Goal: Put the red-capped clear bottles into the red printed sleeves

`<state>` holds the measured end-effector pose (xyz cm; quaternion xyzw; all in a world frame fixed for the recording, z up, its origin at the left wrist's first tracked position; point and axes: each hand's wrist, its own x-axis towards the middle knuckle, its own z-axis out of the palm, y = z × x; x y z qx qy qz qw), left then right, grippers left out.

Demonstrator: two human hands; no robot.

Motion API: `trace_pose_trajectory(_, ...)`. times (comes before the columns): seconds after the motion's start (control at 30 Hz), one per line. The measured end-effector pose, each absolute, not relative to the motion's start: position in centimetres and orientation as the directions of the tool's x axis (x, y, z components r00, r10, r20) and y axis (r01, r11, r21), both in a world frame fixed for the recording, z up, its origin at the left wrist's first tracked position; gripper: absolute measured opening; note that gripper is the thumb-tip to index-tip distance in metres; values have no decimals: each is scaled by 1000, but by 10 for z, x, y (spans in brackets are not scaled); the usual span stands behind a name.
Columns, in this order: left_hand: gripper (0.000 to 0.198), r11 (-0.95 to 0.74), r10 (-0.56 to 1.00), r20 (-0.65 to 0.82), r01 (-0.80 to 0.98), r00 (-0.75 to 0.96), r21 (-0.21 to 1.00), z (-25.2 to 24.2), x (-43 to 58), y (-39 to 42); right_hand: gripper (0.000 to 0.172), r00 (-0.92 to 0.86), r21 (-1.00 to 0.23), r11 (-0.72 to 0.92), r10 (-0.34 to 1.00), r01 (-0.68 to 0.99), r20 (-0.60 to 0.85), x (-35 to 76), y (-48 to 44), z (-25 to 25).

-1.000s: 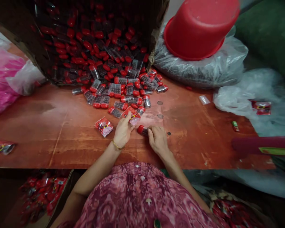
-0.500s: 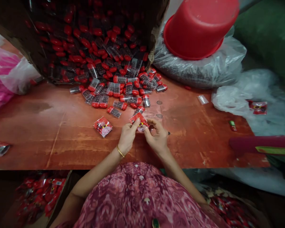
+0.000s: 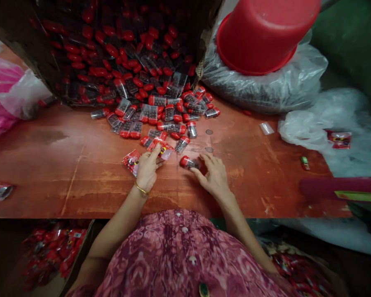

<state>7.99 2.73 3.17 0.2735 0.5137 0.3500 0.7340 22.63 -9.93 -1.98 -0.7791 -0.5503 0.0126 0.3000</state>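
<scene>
My left hand [image 3: 146,171] pinches a red printed plastic packet [image 3: 163,149] between thumb and fingers, its clear end pointing right. Beneath and beside that hand lies another stack of red packets [image 3: 130,160], partly covered by the fingers. A small clear bottle with a red cap [image 3: 188,161] is gripped at its clear end by the thumb and fingertips of my right hand [image 3: 215,175], cap towards the left. Dark contents show through its wall. Just beyond both hands, a spread of similar red-capped bottles [image 3: 136,129] covers the table.
A tipped cardboard box [image 3: 200,53] full of the bottles opens onto the wooden table [image 3: 92,181]. At right, a red bucket [image 3: 266,37] sits upside down on a filled clear bag [image 3: 259,93]. A box of red packets [image 3: 62,247] stands below the front edge.
My hands have moved apart. The left has carried the packet leftward over the other packets; the right has shifted right and now holds a red-capped bottle in plain view.
</scene>
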Motion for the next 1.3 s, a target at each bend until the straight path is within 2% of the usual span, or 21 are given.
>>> trace_pose_trajectory(0.07,37,638,769,-595,-226,235,736,28,78,28,46,366,-393,-249,894,885,258,227,-104,-26)
trace_pose_trajectory(0.13,36,669,741,-616,-220,268,709,24,77,26,41,370,-389,-255,893,885,256,226,-109,-32)
trace_pose_trajectory(0.2,34,699,711,-632,-213,308,683,20,78,23,38,391,-468,-233,879,852,274,224,-114,-36)
trace_pose_trajectory(0.33,33,721,685,-636,-202,357,663,19,79,20,38,420,-715,-120,870,688,258,223,-123,-26)
trace_pose_trajectory(0.4,34,711,689,-621,-186,375,678,20,79,19,38,400,-763,-62,877,644,266,222,-125,-14)
trace_pose_trajectory(0.57,39,683,705,-589,-152,396,715,24,81,14,35,282,-722,3,920,692,274,218,-121,7)
trace_pose_trajectory(0.83,38,631,733,-526,-142,431,763,26,84,9,35,337,-740,-31,903,672,268,213,-116,0)
trace_pose_trajectory(1.0,34,638,734,-508,-203,451,742,23,88,2,35,380,-728,-2,854,686,356,205,-112,-6)
trace_pose_trajectory(1.1,36,676,719,-524,-287,456,678,23,92,-3,35,406,-690,7,804,724,434,196,-108,-9)
trace_pose_trajectory(1.2,38,706,702,-542,-349,462,616,22,96,-12,33,447,-661,-44,770,749,455,186,-104,-11)
trace_pose_trajectory(1.3,38,680,731,-535,-389,424,621,20,101,-20,31,483,-645,-96,746,758,458,180,-100,-12)
